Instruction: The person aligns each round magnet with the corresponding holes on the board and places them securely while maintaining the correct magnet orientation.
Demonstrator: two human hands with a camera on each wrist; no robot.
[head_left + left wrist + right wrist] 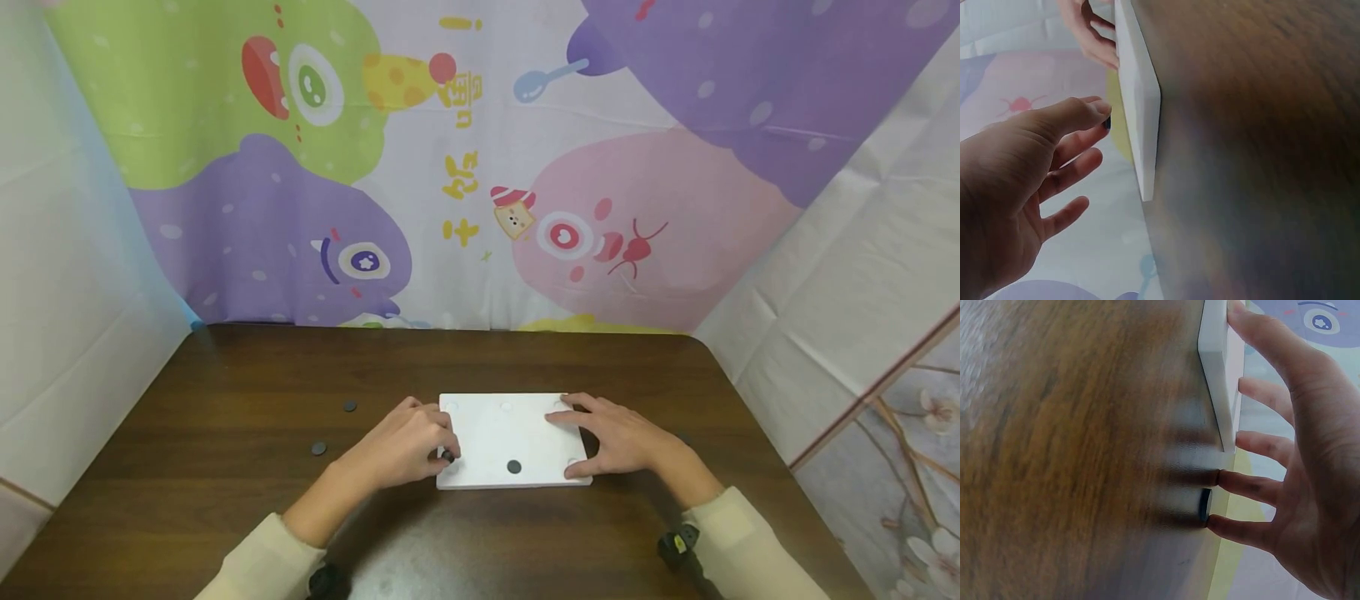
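A white rectangular board (517, 433) lies flat on the table, with several shallow round recesses along its edges. Between thumb and index finger, my left hand (414, 442) pinches a small dark disc (447, 456) over the board's front left corner; the left wrist view shows this disc (1107, 122) at the fingertips, above the board's surface. Another dark disc (513, 467) sits on the board at the middle of its front edge. My right hand (618, 435) rests with spread fingers on the board's right side, its thumb by the front right corner.
Two dark discs, one farther back (350, 407) and one nearer (318, 448), lie on the brown wooden table (247, 392) left of the board. Near the right hand's outer fingers is another dark disc (1206, 505). A cartoon-printed curtain (480, 283) hangs behind the table.
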